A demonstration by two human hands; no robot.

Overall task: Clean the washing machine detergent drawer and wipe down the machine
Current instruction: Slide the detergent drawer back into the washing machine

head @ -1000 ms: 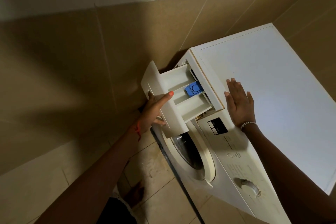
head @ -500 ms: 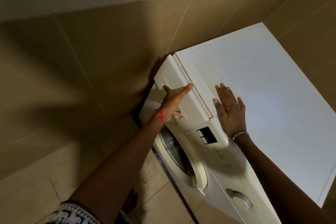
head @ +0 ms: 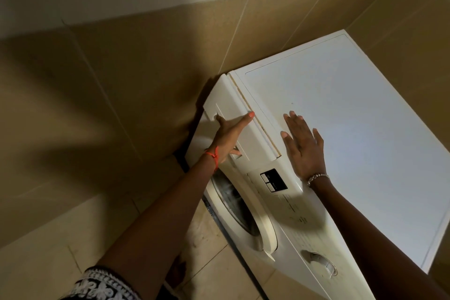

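White washing machine stands in a tiled corner, porthole door facing the floor tiles. Detergent drawer sits at the front top left corner, its face flush with the panel. Right hand lies flat, fingers spread, on the lid's front edge, gripping nothing. Left hand presses the drawer face, fingers in the handle recess, thumb along the top. Small display just beside the drawer.

Cream detergent drawer sits shut in the white washing machine.
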